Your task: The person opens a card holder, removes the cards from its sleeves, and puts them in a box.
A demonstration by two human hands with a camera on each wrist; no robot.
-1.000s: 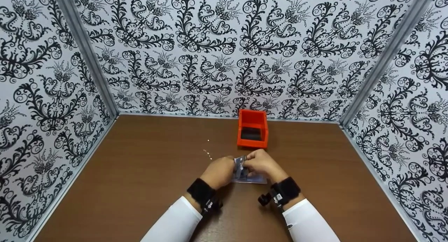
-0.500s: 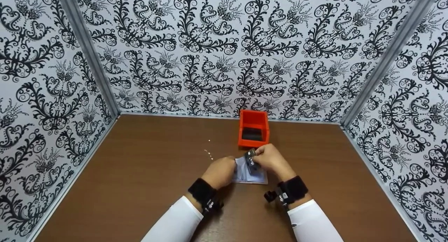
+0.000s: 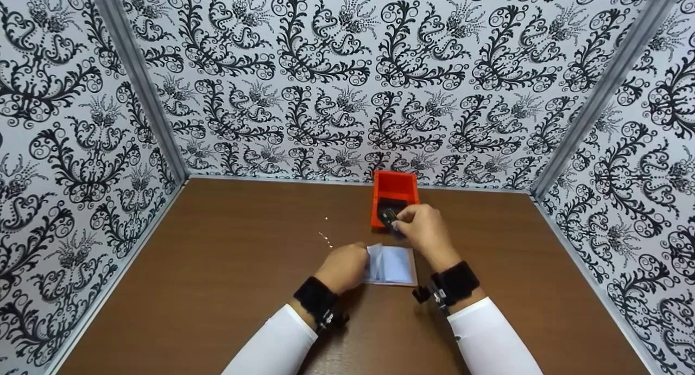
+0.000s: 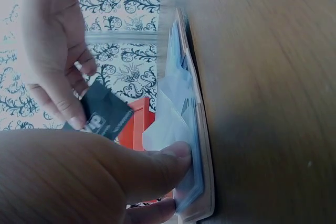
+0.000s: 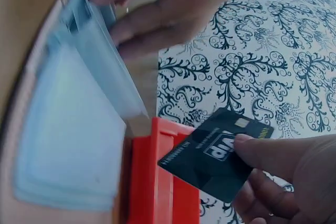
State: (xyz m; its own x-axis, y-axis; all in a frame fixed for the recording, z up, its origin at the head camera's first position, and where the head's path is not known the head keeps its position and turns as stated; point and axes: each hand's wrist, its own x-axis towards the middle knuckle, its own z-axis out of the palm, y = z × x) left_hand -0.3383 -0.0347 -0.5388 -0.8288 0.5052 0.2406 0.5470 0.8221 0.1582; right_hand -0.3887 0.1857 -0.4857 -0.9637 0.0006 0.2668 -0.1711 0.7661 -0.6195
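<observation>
Head view high, forward-down; wrist views close, toward wall [image 3: 326, 82], black card [image 5: 210, 156] in both.

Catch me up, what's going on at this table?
A person holds a black VIP card with a chip in the right hand, pinched between thumb and fingers. In the head view it overlaps the front of the orange bin; whether it's right over it is unclear. The left hand pinches clear sleeves of a card holder lying open on the table. A dark item sits in the bin, too hidden to identify.
</observation>
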